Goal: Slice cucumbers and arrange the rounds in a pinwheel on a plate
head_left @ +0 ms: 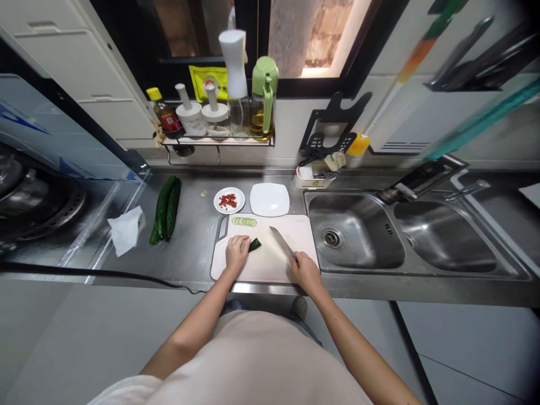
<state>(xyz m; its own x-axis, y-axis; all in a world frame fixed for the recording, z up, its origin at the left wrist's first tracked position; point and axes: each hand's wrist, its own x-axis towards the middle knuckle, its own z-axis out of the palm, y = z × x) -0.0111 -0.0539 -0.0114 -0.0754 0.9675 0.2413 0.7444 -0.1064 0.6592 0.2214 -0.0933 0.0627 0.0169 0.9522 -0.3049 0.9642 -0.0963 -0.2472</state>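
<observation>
My left hand is closed on a short dark-green piece of cucumber at the left of the white cutting board. The palm hides part of that piece. My right hand grips the handle of a kitchen knife over the board's right side. Its blade slants up and to the left, apart from the cucumber. A row of thin, pale cucumber slices lies along the board's upper left edge.
Behind the board are a small plate of chopped red pieces and a white square plate. Whole cucumbers and a crumpled white tissue lie left. The double sink adjoins the right; a seasoning rack hangs behind.
</observation>
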